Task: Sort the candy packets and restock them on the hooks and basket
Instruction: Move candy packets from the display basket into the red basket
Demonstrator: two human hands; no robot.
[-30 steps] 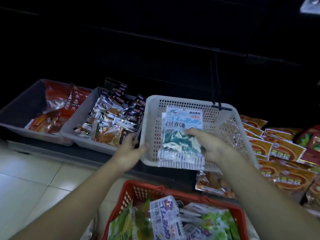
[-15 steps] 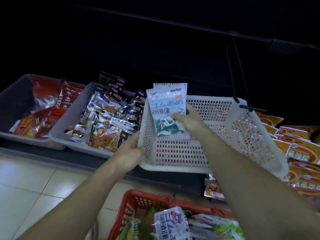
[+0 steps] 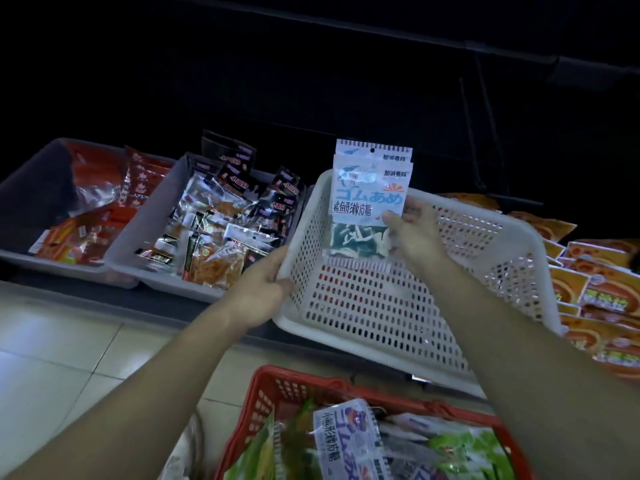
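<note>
White perforated basket (image 3: 381,348) sits tilted toward the viewer, with the left hand (image 3: 263,296) gripping its left rim. The right hand (image 3: 412,233) pinches two stacked blue-and-white shark gummy packets (image 3: 370,199) at their lower right edge and holds them upright over the basket's far left corner. Their long axis runs vertical, with the hang holes uppermost and away from the fingers, so in my judgement either a drop or a hooking suits this hand.

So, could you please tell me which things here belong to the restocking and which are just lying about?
Job: shark gummy packets in right hand; white basket held by left hand; red basket of candy packets.
Lying about: grey snack trays; orange packets.
</note>
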